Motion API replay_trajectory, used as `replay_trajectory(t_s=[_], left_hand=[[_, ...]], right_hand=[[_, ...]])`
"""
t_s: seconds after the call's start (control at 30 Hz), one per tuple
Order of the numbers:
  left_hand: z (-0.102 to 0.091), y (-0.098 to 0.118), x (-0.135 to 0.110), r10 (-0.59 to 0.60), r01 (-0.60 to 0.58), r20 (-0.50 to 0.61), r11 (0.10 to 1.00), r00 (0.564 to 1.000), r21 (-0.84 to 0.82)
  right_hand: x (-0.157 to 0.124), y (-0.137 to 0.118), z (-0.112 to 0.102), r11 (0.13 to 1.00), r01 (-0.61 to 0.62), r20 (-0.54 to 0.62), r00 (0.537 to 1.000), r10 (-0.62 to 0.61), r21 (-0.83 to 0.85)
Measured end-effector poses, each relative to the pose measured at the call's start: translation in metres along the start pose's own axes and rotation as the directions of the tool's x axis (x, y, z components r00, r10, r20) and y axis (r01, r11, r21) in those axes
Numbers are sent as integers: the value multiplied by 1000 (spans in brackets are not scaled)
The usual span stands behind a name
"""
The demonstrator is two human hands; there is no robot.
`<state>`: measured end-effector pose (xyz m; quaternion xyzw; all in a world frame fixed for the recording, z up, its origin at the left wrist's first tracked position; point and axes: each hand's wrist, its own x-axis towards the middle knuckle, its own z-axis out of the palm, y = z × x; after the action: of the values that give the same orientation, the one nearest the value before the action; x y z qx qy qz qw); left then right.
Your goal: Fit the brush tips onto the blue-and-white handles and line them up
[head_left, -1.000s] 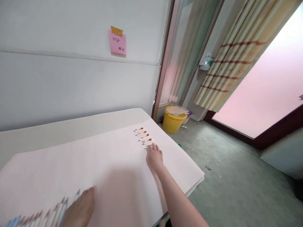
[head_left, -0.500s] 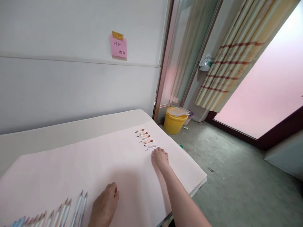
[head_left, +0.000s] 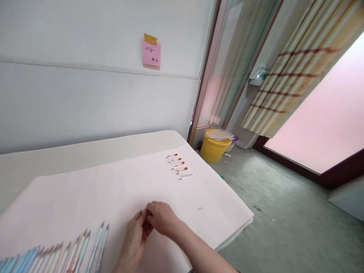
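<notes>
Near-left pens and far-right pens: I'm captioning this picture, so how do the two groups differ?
The near-left pens form a longer row; the far-right pens number just five. The near-left pens point their tips away from the person, while the far-right pens point theirs leftward. Both groups lie on the pale sheet.

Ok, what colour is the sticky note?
The sticky note is pink, seen best in the head view.
</notes>
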<state>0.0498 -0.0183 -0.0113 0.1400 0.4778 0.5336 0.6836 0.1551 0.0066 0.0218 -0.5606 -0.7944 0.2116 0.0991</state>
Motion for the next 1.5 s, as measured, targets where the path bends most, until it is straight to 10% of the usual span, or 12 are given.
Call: replay_trajectory(t_s=[0.23, 0.4, 0.73, 0.93, 1.1, 1.5], left_hand=[[-11, 21, 4, -52, 45, -79, 994, 996, -98], [-16, 28, 16, -101, 88, -75, 982, 992, -165], [-14, 21, 15, -150, 133, -59, 964, 987, -232], [-11, 27, 12, -120, 108, -36, 964, 992, -244], [-14, 40, 12, -56, 47, -31, 969, 998, -244], [-10, 33, 10, -2, 2, -2, 981, 1000, -194]], right_hand=[[-30, 94, -73, 890, -436, -51, 900, 433, -130], [-95, 138, -69, 843, -521, 22, 849, 528, -138], [-114, 120, -29, 925, -375, -66, 926, 371, -67], [-62, 44, -38, 964, -61, -121, 988, 95, 260], [-12, -10, -25, 955, -32, -146, 986, 78, 295], [4, -9, 2, 930, 13, -248, 965, 84, 368]])
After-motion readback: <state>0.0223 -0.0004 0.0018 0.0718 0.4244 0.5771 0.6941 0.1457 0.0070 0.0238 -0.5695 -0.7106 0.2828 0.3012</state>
